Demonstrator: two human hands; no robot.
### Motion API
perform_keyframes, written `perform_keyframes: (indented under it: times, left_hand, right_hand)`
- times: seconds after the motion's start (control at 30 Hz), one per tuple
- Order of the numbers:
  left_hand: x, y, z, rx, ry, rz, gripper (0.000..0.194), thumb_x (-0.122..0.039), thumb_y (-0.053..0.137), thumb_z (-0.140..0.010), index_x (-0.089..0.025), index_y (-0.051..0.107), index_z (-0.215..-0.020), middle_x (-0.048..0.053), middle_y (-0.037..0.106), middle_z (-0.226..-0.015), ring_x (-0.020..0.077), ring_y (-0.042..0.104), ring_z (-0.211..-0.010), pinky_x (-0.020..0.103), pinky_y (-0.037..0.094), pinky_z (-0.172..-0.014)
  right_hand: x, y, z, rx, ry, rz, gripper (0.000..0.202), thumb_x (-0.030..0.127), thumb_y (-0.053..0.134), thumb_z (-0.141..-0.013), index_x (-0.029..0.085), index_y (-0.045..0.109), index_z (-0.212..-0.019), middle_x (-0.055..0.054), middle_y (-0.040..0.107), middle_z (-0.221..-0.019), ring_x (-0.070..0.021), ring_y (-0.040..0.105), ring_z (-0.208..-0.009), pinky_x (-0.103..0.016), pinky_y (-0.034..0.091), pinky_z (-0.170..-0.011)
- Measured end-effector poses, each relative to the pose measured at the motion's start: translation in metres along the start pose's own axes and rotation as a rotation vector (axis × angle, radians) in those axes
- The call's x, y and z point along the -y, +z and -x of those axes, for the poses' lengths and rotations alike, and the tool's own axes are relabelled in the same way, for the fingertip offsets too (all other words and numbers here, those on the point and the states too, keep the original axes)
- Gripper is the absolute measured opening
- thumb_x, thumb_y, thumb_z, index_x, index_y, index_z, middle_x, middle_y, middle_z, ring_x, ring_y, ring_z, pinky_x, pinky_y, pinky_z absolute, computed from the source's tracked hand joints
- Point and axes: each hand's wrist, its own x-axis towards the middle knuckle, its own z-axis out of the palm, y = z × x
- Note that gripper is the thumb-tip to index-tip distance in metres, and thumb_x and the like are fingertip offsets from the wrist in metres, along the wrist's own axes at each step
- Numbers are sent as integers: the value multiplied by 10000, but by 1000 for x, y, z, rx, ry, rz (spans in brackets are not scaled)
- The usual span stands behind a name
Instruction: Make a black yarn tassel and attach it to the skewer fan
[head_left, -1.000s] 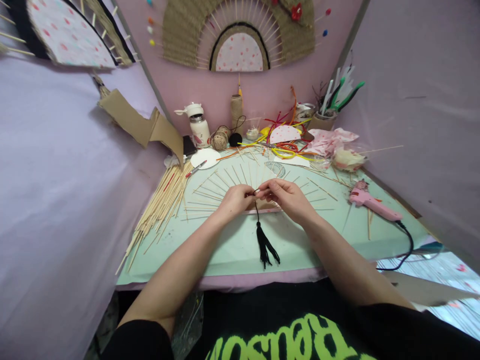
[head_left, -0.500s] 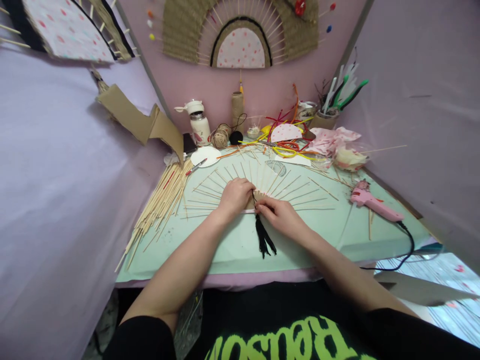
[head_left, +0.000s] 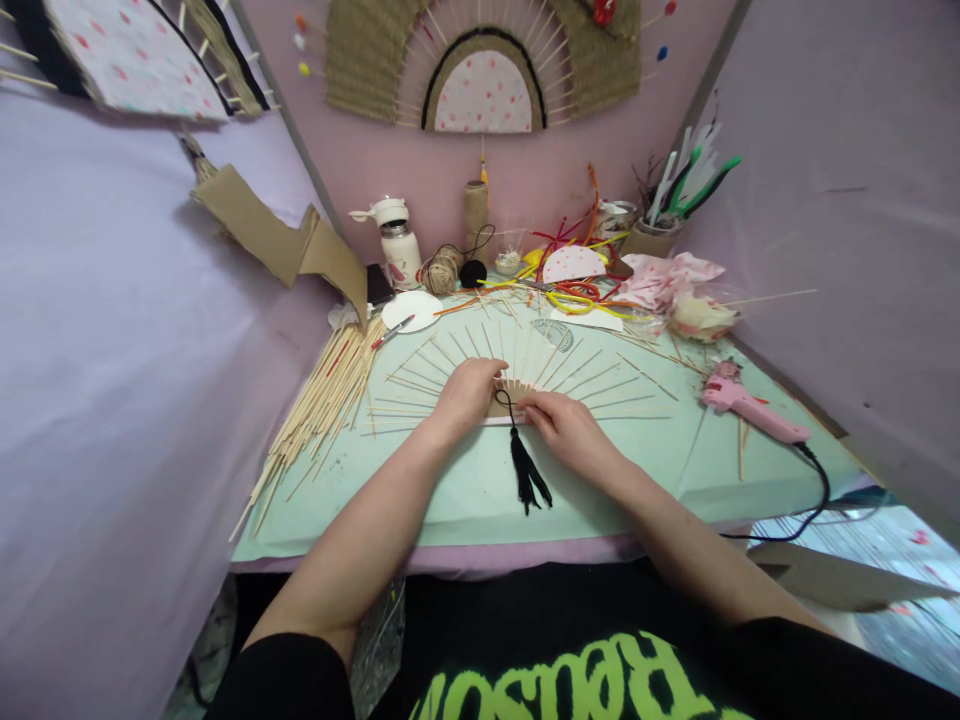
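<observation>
A fan-shaped frame of thin sticks (head_left: 604,385) lies on the table, its sticks spreading from a small brown cardboard half-round (head_left: 516,396). A black tassel (head_left: 527,475) hangs down from this base toward me, with its thin cord loop lying over the cardboard. My left hand (head_left: 469,392) rests at the base's left side, fingers reaching over its upper edge and apart from the loop. Close by on the right, my right hand (head_left: 562,425) has its fingertips at the cardboard beside the cord, thumb and forefinger slightly apart. Its other fingers are curled under and partly hidden.
Loose sticks (head_left: 319,400) lie in a heap on the left. A pink glue gun (head_left: 754,408) with a black cable lies at right. Along the back stand a white bottle (head_left: 400,245), twine ball (head_left: 441,270), scissors (head_left: 574,300) and a polka-dot half-round (head_left: 574,264).
The tassel's cord has been let go by my fingers, and its loop now shows lying on the cardboard. My hands have drawn slightly apart.
</observation>
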Motion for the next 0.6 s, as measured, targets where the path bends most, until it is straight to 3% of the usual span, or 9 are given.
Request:
perform_keyframes:
  times: [0.17, 0.43, 0.53, 0.6]
  left_hand:
    - [2, -7, 3, -30, -41, 49, 327, -84, 451, -843, -164, 686, -1056, 86, 698, -1032, 211, 608, -1012, 352, 455, -936]
    - [7, -8, 4, 88, 117, 125, 202, -131, 543, -841, -179, 736, -877, 70, 679, -906, 197, 601, -912, 329, 446, -889]
    - [6, -9, 5, 118, 122, 102, 206, -125, 544, -839, -180, 741, -864, 70, 675, -886, 198, 600, -905, 331, 439, -882]
    - [5, -10, 5, 124, 112, 84, 208, -120, 545, -835, -177, 741, -873, 73, 674, -891, 202, 599, -915, 337, 436, -889]
  right_hand:
    - [-2, -5, 0, -14, 30, -35, 257, 186, 478, -880, 241, 721, -944, -60, 742, -958, -244, 657, -921, -348, 458, -827]
    - [3, -11, 1, 1, 72, -78, 254, 182, 471, -883, 234, 678, -1020, -38, 751, -872, -230, 674, -863, -333, 459, -804]
    - [5, -13, 2, 16, 95, -109, 281, 161, 463, -883, 222, 599, -1121, -8, 746, -794, -215, 673, -851, -321, 443, -806]
    - [5, -13, 1, 22, 105, -112, 243, 158, 471, -877, 222, 588, -1080, -3, 745, -789, -211, 669, -850, -315, 435, -797]
